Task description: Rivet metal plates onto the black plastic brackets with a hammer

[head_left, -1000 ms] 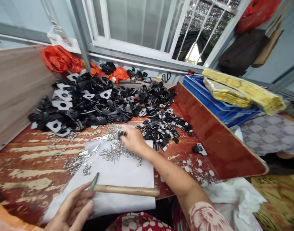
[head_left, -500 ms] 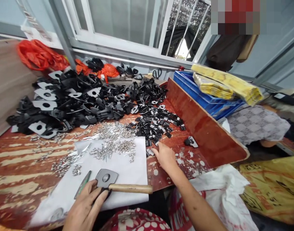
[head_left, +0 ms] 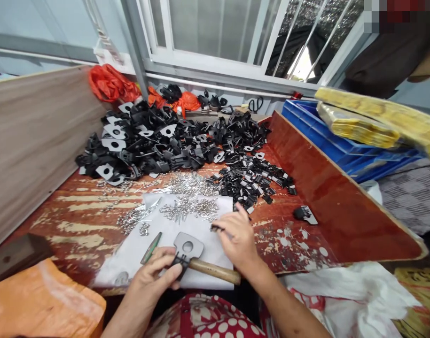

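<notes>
My left hand [head_left: 158, 272] is closed on a black plastic part with a grey, holed plate [head_left: 195, 249] standing up from it, over the white sheet [head_left: 218, 239]. Just right of those fingers lies a wooden handle [head_left: 218, 272]; its head is hidden behind the held part. A slim green tool [head_left: 152, 248] rests on the sheet beside my left fingertips. My right hand [head_left: 239, 239], above the sheet's right edge, pinches a small black piece [head_left: 216, 227] between thumb and finger. Small metal pins [head_left: 190, 209] are heaped beyond both hands.
Black plastic parts [head_left: 158, 145] are piled at the back, with smaller black pieces [head_left: 253, 178] to their right. One black part [head_left: 305, 215] lies near the red side board [head_left: 341, 192]. Beyond it stands a blue crate [head_left: 345, 141]. Orange material [head_left: 49, 300] sits front left.
My right hand has drawn back from the small black pieces toward the sheet, now with one in its fingers. My left hand has raised the holed part slightly. The view has swung left.
</notes>
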Motion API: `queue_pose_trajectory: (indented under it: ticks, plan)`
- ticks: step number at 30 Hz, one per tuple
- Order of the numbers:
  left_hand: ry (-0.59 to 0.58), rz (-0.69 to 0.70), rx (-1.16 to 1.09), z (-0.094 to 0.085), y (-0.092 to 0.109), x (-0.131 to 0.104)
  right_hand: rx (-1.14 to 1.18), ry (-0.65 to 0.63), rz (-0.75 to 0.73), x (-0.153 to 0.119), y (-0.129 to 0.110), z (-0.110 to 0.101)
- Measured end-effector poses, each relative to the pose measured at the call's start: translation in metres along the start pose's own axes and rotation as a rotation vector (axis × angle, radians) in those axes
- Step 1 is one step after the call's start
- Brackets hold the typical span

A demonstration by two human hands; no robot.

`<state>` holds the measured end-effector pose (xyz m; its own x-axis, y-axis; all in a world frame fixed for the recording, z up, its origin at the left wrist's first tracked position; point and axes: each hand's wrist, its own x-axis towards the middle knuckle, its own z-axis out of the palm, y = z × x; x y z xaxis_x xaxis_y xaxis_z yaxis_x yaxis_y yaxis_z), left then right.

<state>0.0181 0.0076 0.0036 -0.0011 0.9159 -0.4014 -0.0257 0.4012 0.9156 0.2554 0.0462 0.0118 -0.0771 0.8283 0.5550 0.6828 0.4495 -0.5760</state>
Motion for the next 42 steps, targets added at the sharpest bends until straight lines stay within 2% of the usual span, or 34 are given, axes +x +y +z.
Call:
queue_pose_trajectory:
  ticks: [3, 5, 9, 12, 15, 19, 24, 26, 28, 29, 33, 38, 42]
  plan:
    - [-0.120, -0.014, -0.137, 0.011, 0.006, 0.000, 0.147, -0.095, 0.006, -0.002, -0.038, 0.023]
    - [-0.172, 0.008, -0.187, 0.014, 0.009, -0.002, 0.184, -0.104, 0.012, -0.005, -0.048, 0.036]
    - [-0.176, 0.032, -0.221, 0.013, 0.012, -0.004, 0.201, -0.071, 0.003, -0.011, -0.049, 0.049]
    - [-0.186, 0.048, -0.247, 0.011, 0.010, -0.004, 0.222, -0.043, -0.012, -0.014, -0.049, 0.052]
    - [-0.207, 0.059, -0.276, 0.008, 0.003, -0.002, 0.230, -0.075, -0.027, -0.016, -0.055, 0.052]
    - [-0.228, 0.065, -0.255, 0.000, -0.007, 0.002, 0.324, -0.220, 0.059, -0.022, -0.063, 0.048]
    - [-0.140, 0.105, -0.164, -0.011, -0.016, 0.007, 0.561, -0.392, 0.270, -0.026, -0.061, 0.051]
    - [-0.144, 0.115, -0.117, -0.017, -0.017, 0.007, 0.616, -0.536, 0.265, -0.018, -0.053, 0.052]
    - [-0.137, 0.113, -0.080, -0.023, -0.017, 0.007, 0.565, -0.641, 0.197, -0.002, -0.037, 0.052]
    - [-0.117, 0.108, -0.072, -0.027, -0.018, 0.006, 0.465, -0.627, 0.158, 0.008, -0.027, 0.052]
    - [-0.009, 0.070, -0.087, -0.038, -0.021, 0.001, -0.005, -0.320, 0.091, 0.044, 0.012, 0.059]
    - [-0.024, 0.029, -0.084, -0.042, -0.025, 0.000, 0.078, -0.344, 0.052, 0.050, 0.033, 0.080]
    - [-0.007, -0.001, -0.168, -0.041, -0.028, 0.001, 0.141, -0.222, 0.148, 0.054, 0.051, 0.080]
